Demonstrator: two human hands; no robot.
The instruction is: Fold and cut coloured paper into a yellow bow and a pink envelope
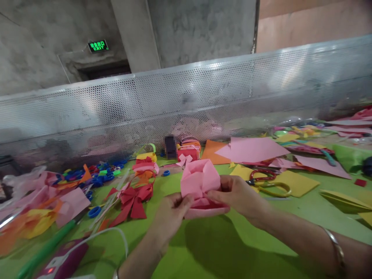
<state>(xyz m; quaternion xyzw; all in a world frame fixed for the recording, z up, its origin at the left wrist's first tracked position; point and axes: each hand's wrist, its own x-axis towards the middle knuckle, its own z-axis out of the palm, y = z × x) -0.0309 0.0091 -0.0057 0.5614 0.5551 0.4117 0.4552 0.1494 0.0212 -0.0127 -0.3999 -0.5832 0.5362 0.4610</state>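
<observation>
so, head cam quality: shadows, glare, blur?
Head view: soft shadow on the green table below the pink paper piece; bright glare on the perforated metal panel; exit sign glows legibly; clear plastic at left looks soft; two pixelated blocks mask detail mid-frame.

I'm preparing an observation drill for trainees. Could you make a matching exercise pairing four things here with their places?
1. Pink folded-paper piece
2. Red paper bow
3. Yellow looped scissor handle
4. Green-lit exit sign

A. Against the grey concrete wall
B. Between the left hand and right hand
C. Right of both hands, by a yellow paper sheet
D. On the green table, left of both hands

Pairs: 1-B, 2-D, 3-C, 4-A
</observation>
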